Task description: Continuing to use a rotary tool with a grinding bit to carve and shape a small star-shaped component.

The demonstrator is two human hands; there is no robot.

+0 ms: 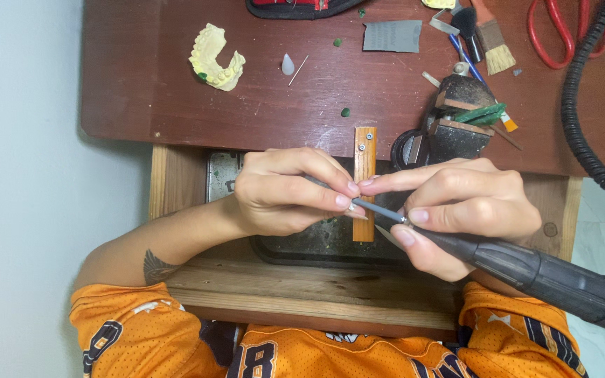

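Observation:
My right hand (456, 206) grips a black rotary handpiece (540, 276) whose body runs off to the lower right. A thin grey bit (379, 210) sticks out of its tip toward the left. My left hand (285, 192) pinches the far end of that bit between thumb and fingertips. Both hands meet over a narrow wooden bench peg (364, 157) that juts from the red-brown bench (155, 84). Whether a small piece sits between my left fingertips is hidden.
A pale yellow dental cast (216, 57) lies at the bench's upper left. A small vise (456, 122) holding green wax, a brush (493, 42), grey sandpaper (392, 35), red-handled scissors (561, 31) and a coiled black cord (579, 112) sit to the right. A dark tray (316, 245) lies below my hands.

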